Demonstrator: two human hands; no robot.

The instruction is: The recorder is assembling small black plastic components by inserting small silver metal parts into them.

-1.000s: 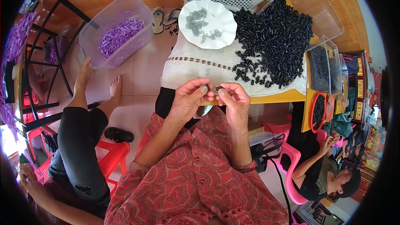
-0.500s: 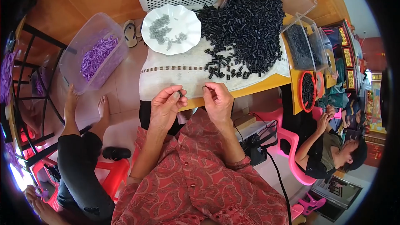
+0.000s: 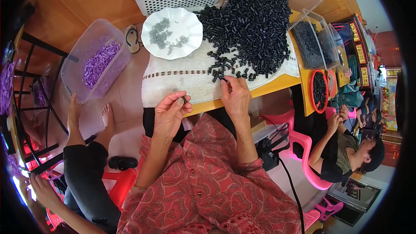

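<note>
My left hand (image 3: 169, 116) is closed over the near edge of the white cloth, pinching a small black cylindrical piece (image 3: 183, 99) between thumb and fingers. To its right, my right hand (image 3: 236, 99) reaches to the near edge of the large heap of small black pieces (image 3: 247, 26). Its thumb and index finger close on one black piece there, partly hidden by the fingertips. Left of the heap, a white scalloped plate (image 3: 193, 39) carries small clear-grey pieces (image 3: 160, 32). A few more clear-grey pieces (image 3: 175, 90) lie on the white cloth (image 3: 162, 84) beyond my left hand.
A white perforated basket (image 3: 173, 1) of black pieces stands at the back. Clear bins (image 3: 307, 45) and a red-rimmed tray (image 3: 313, 99) sit at right. A clear tub (image 3: 69, 67) of purple pieces is at left. People sit on both sides.
My right hand has moved forward and right from beside my left hand to the heap's near edge. My left hand has stayed nearly in place, keeping its black piece. The view has shifted slightly.
</note>
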